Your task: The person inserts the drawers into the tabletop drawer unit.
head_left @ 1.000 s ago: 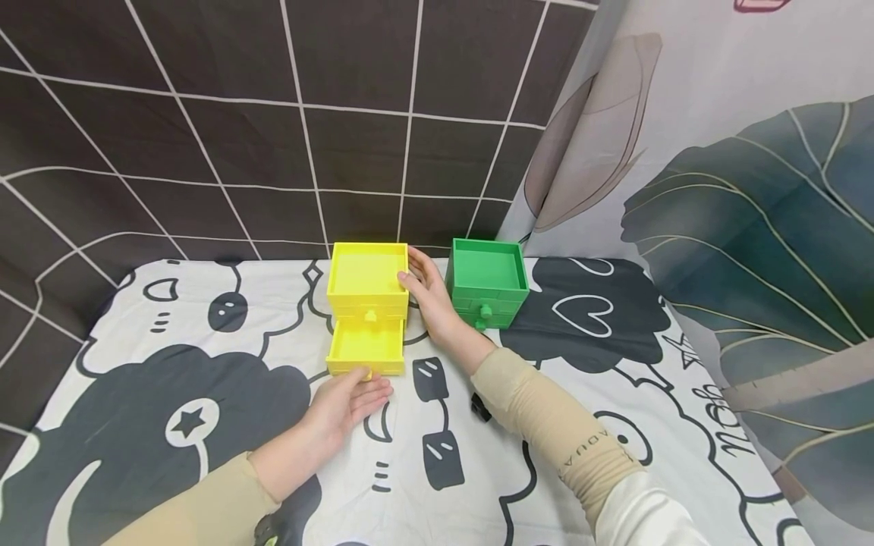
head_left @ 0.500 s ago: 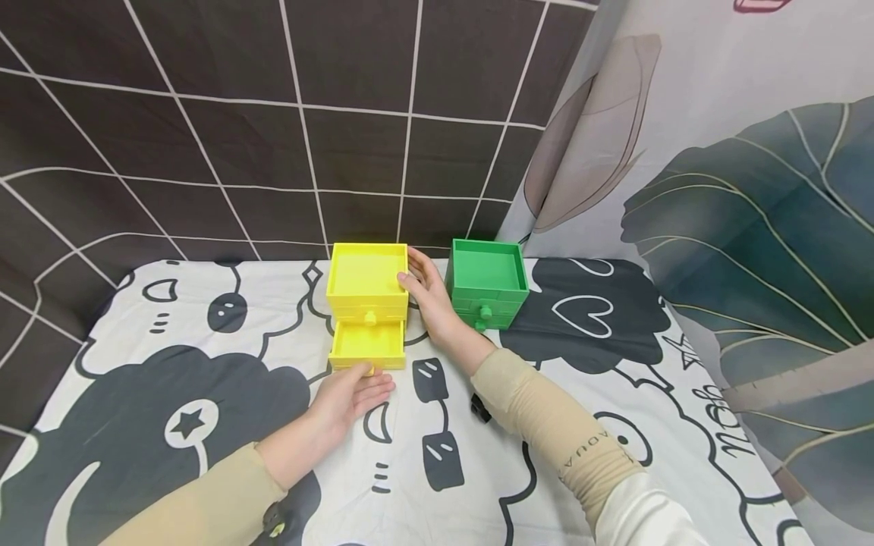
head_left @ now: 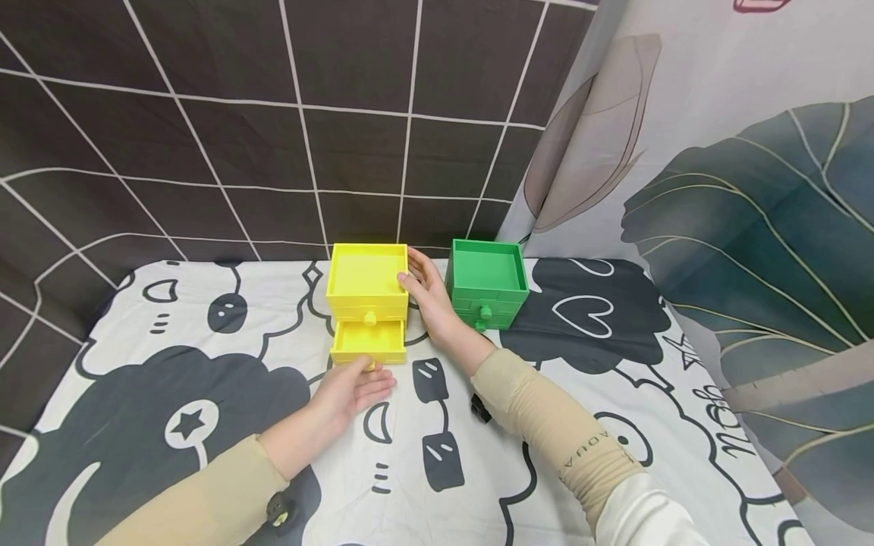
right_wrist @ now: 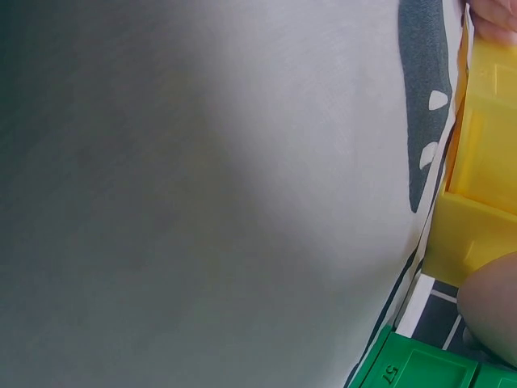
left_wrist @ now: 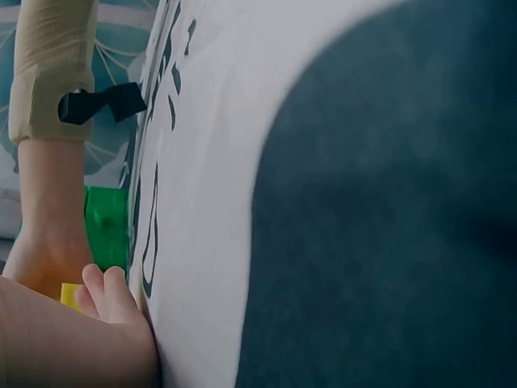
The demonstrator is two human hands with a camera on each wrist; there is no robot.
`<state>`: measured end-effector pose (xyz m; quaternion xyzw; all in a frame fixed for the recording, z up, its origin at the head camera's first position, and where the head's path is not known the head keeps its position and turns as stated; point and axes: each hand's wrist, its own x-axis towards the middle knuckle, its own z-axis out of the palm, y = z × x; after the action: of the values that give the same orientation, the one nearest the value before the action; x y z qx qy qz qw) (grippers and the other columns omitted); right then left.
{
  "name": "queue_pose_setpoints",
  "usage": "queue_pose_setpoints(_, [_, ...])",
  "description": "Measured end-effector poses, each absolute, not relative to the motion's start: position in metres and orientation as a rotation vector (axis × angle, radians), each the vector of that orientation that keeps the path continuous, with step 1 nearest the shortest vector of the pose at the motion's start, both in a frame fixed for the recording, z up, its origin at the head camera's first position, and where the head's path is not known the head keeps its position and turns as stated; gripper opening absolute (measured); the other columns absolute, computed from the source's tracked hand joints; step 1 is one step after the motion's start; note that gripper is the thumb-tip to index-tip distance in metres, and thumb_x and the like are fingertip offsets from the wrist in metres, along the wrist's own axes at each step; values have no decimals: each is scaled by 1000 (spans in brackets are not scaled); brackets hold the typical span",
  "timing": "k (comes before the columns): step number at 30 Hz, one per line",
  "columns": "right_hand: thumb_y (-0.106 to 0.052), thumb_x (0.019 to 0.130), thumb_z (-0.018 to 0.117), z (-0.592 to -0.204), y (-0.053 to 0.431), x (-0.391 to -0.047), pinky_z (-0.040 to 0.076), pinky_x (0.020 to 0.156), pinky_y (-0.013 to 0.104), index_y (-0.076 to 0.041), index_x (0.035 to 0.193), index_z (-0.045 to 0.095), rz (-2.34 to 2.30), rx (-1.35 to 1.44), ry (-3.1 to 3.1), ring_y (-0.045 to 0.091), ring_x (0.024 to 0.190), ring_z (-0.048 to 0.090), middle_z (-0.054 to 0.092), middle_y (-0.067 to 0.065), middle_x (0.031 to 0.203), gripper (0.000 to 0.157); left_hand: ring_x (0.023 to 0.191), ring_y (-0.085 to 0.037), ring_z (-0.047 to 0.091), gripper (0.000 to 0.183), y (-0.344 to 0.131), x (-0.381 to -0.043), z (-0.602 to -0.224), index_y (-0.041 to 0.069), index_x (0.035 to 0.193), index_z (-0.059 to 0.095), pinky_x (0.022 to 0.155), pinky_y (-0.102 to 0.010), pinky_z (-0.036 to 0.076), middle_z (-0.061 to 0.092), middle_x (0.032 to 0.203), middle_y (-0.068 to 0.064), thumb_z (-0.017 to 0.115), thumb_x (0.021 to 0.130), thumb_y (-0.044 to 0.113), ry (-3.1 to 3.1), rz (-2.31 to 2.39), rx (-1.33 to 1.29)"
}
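Observation:
A small yellow drawer box (head_left: 367,273) stands on the printed cloth in the head view, its upper drawer closed. Its lower drawer (head_left: 369,341) sticks out partway at the front and looks bare inside. My left hand (head_left: 344,390) is at that drawer's front, thumb at the small knob (head_left: 372,366), other fingers extended below it. My right hand (head_left: 432,296) holds the box's right side, thumb over the top rim and fingers along the wall. A matching green drawer box (head_left: 488,277) stands just right of this hand, its drawers closed.
The black-and-white patterned cloth (head_left: 423,425) covers the surface beneath. Behind rises a dark grid-patterned curtain (head_left: 355,144), and a leaf-print curtain (head_left: 751,227) hangs at the right. A black wrist device (head_left: 480,407) shows beside the right sleeve.
My left hand has moved slightly away from me, and the yellow lower drawer has slid further into its box. The right hand and both boxes have stayed in place.

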<state>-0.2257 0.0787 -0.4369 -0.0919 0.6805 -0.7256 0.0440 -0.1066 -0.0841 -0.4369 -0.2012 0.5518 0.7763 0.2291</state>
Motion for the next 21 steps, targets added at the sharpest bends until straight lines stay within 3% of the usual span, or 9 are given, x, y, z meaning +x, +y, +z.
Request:
queue_pose_setpoints(12, [-15,107,55,-437,79,-225,32,135,46,-7,164,31,-2212,-275,2075,29,158,36,36,12,170,62,87,-14,77,25,-86,-116,-436,-7,121,56,99,-36,66,78,94,-8,46,109,12,1481,2134,-584])
queue_pose_setpoints(21, [-18,107,54,-435,79,-224,31,135,46,-7,164,31,-2198,-272,2085,29,159,35,36,12,171,62,90,-14,77,21,-86,-122,-435,-2,122,54,104,-37,63,78,108,-12,47,111,14,1461,2140,-586])
